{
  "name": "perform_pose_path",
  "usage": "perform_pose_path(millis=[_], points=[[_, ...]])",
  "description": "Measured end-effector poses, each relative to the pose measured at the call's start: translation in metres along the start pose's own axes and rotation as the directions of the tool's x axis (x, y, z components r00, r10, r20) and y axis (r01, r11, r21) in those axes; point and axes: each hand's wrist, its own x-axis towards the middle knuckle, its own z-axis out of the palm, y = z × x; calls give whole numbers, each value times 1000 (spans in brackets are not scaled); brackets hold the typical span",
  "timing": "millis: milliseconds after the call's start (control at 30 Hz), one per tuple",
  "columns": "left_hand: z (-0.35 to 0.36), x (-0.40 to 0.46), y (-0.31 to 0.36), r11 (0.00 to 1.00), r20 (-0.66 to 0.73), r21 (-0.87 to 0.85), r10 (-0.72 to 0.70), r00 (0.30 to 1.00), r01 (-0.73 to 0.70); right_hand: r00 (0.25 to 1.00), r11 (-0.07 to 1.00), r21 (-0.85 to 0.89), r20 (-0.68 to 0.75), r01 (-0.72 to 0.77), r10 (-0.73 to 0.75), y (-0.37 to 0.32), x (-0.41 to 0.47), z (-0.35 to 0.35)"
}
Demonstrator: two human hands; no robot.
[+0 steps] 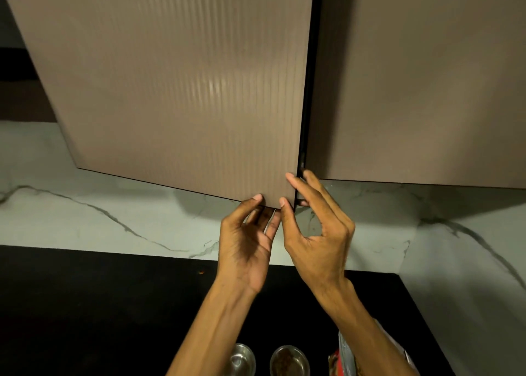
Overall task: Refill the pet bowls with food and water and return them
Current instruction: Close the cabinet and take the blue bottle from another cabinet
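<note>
A: Kitchen, now: your left hand (pixel 247 250) and right hand (pixel 314 233) both pinch the cabinet door (pixel 182 91) at its bottom corner.

B: Bowls?

A: On the counter (pixel 113 304) below: empty bowl (pixel 242 360), food bowl (pixel 289 361), bag (pixel 343 360) beside. Risk, imo: door swings, fingers caught at the gap w/ the next door.

Above you, the ribbed cabinet door (pixel 182 85) looks matt with a soft sheen; its neighbour door (pixel 421 85) is smooth. Veined glossy marble backsplash (pixel 85 219), matt black counter (pixel 99 304), two shiny metal bowls (pixel 242 360), a glossy food bag (pixel 345 358)
</note>
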Motion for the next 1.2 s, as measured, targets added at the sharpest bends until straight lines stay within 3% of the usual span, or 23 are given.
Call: perform_pose_path(millis=[267,667,1200], points=[[-10,-64,23,999,15,48,-24,1000,23,1000,1000,7,-7,14,-14,-59,-29,-15],[-35,-140,60,999,-13,-32,-36,999,36,995,994,56,-2,97,-97,-139,-57,-25],[-71,-208,107,981,-71,-67,176,982,-181,972,900,381,8,213,-233,-218,-83,7]])
